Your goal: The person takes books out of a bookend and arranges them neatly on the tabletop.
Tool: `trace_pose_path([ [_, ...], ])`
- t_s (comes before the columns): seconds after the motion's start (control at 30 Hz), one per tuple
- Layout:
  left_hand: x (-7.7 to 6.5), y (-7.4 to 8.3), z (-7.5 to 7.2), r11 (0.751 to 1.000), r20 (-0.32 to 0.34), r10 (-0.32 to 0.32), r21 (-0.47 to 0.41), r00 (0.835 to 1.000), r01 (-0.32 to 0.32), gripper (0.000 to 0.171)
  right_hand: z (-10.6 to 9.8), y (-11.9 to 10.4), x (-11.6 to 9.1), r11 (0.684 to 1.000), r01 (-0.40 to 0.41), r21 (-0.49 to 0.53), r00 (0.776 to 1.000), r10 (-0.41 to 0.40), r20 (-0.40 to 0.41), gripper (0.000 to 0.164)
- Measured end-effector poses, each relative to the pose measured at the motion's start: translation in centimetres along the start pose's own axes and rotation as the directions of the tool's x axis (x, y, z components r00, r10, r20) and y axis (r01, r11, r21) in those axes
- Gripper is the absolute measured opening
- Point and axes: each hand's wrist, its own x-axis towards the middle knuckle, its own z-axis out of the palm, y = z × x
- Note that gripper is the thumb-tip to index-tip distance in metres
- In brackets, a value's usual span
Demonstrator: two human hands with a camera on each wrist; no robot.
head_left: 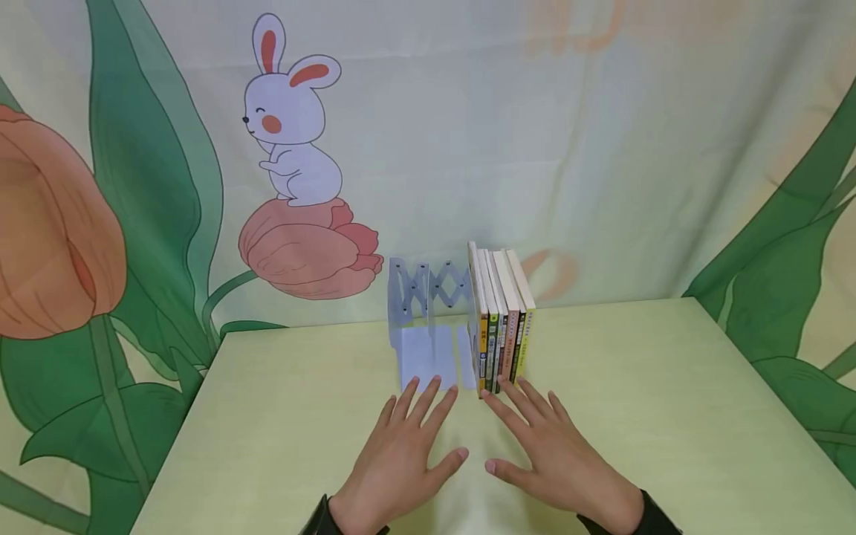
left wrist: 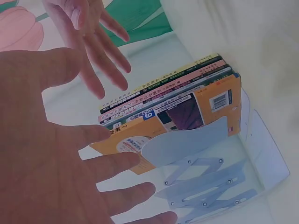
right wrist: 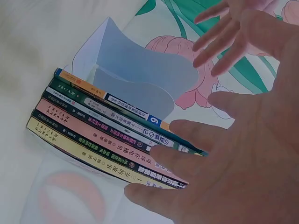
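Several thin books (head_left: 506, 319) stand upright side by side near the back of the table, spines toward me. To their left is a pale blue-grey expandable bookend (head_left: 428, 327) with scissor-like crossed bars. My left hand (head_left: 409, 457) hovers in front of the bookend, fingers spread, holding nothing. In front of the books is my right hand (head_left: 551, 453), also spread and holding nothing. In the left wrist view an orange-covered book (left wrist: 217, 105) faces the bookend plate (left wrist: 191, 142). The right wrist view shows the spines, with a yellow one (right wrist: 100, 156) at the outer end.
The pale yellow-green table (head_left: 281, 416) reaches back to a hanging cloth (head_left: 455, 134) printed with a rabbit, tulips and leaves. Bookend and books stand close to that cloth. Dark sleeves (head_left: 324, 520) cover both wrists.
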Motion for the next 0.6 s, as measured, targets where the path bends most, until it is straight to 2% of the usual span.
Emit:
trace_pose_path([
  [0.23, 0.7, -0.2, -0.9, 1.000, -0.100, 0.000, 0.023, 0.995, 0.003, 0.071, -0.3, 0.1, 0.3, 1.000, 0.013, -0.004, 0.999, -0.013, -0.030, 0.078],
  [0.4, 2.1, -0.4, -1.5, 0.999, -0.211, 0.014, 0.053, 0.977, -0.003, 0.065, -0.6, 0.2, 0.5, 1.000, 0.007, -0.005, 0.997, -0.008, -0.072, 0.075],
  [0.6, 3.6, 0.0, -2.1, 0.999, -0.282, 0.015, 0.046, 0.959, -0.002, 0.061, -0.7, 0.2, 0.4, 1.000, 0.003, 0.006, 0.997, -0.002, -0.076, 0.076],
])
